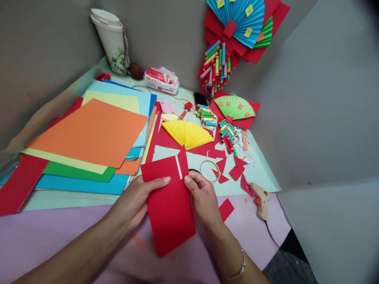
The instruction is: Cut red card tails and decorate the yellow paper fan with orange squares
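Your left hand (137, 199) and right hand (203, 197) each pinch the red paper sheet (170, 213), thumbs on its face near the top edge, so both grips are closed on it. The sheet sits between the hands, low over the surface (35, 232). Its long axis runs away from you, top leaning left. A partly cut strip (183, 161) stands by the right thumb. Beyond lie a yellow fan (187, 134) and a tape ring (218, 172), with a glue gun (260, 199) to the right.

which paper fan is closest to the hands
The yellow fan, just beyond the red sheet held by the left hand and right hand. The green fan lies farther back; the blue fan hangs on the wall.
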Available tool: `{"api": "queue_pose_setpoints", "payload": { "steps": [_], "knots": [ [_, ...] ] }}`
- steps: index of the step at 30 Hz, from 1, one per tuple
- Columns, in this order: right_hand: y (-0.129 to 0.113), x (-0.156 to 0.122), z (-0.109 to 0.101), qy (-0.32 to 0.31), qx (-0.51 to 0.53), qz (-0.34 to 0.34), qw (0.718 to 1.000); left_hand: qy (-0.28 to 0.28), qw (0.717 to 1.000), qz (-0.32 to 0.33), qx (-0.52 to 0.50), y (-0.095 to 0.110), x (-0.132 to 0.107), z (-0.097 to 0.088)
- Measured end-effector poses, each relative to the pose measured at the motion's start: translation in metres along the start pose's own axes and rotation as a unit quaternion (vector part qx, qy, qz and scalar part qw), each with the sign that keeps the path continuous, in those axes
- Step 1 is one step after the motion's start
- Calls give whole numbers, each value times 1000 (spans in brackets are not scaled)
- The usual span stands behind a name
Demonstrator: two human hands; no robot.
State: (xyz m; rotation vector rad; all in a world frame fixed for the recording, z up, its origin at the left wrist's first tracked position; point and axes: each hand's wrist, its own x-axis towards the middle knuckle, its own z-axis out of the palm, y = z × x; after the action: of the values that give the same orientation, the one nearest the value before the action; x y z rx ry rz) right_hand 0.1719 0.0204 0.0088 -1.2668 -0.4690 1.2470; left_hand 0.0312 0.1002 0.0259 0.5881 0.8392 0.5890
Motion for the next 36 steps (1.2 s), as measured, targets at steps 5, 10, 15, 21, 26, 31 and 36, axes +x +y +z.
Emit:
{"api": "queue_pose_setpoints", "payload": {
  "steps": [5, 10, 15, 21, 26, 31, 36],
  "knots": [
    [3, 2, -1, 3, 5, -2, 1000, 14, 1000, -7, 3, 2, -3, 2],
    [3, 2, 0, 16, 12, -7, 1000, 20, 1000, -4, -1, 1, -2, 4],
    [3, 2, 2, 32, 24, -12, 999, 17, 1000, 3, -6, -1, -1, 3],
    [1, 3, 0, 28, 16, -4, 999, 18, 1000, 14, 9, -2, -2, 2],
    [0, 3, -1, 24, 19, -10, 999, 40, 998, 25, 36, -2, 0, 2],
    [2, 5, -2, 28, 15, -9, 999, 57, 995, 30, 72, -5, 0, 0],
    [4, 6, -2, 38, 10, -7, 999, 70, 993, 31, 89, -7, 0, -1]
  ]
}}
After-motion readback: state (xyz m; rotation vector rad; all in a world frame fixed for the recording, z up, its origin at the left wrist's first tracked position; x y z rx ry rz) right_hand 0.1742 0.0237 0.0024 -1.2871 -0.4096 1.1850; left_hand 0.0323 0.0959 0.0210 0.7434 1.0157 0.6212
